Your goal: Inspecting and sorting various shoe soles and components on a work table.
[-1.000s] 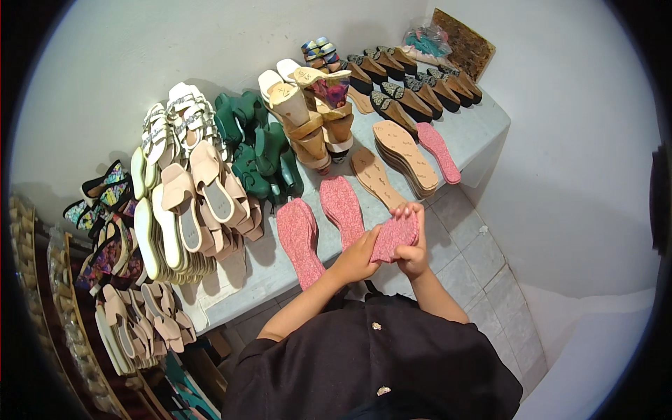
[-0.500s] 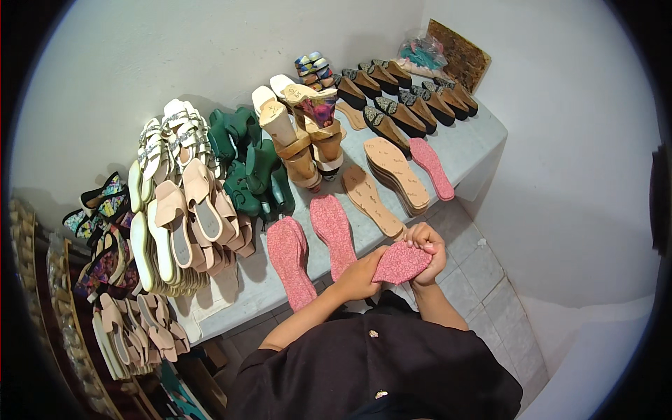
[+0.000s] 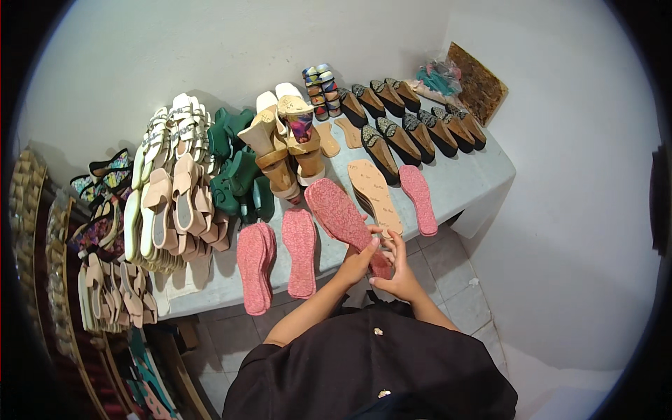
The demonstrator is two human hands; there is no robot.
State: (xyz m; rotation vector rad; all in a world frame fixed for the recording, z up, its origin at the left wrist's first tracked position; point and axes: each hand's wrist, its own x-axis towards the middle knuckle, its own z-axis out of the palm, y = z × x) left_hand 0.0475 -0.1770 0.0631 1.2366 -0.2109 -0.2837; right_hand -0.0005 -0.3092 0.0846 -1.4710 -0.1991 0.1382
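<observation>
Both my hands hold a pink speckled insole (image 3: 337, 210) in front of me, its wide end tilted up and away over the table. My left hand (image 3: 358, 264) is wrapped round the narrow heel end, thumb on top. My right hand (image 3: 402, 269) is on the heel's other side, its thumb and fingers pinching the edge. Just beyond my fingers lies a stack of tan printed insoles (image 3: 372, 189). Left of the held insole are a single-looking pink insole (image 3: 301, 252) and a small pink stack (image 3: 255, 266). Another pink insole (image 3: 418, 199) lies to the right.
The pale table (image 3: 483, 175) carries rows of black slip-on shoes (image 3: 399, 143), wooden-heeled platforms (image 3: 280, 168), green shoes (image 3: 238, 178) and beige slides (image 3: 185, 199). A brown board (image 3: 477, 82) leans at the back right corner. Shelves with more footwear (image 3: 59, 280) stand at left.
The pink insole has swung from bent and bunched between my hands to stretched out, wide end forward. My hands have moved slightly left in the picture; the view has shifted.
</observation>
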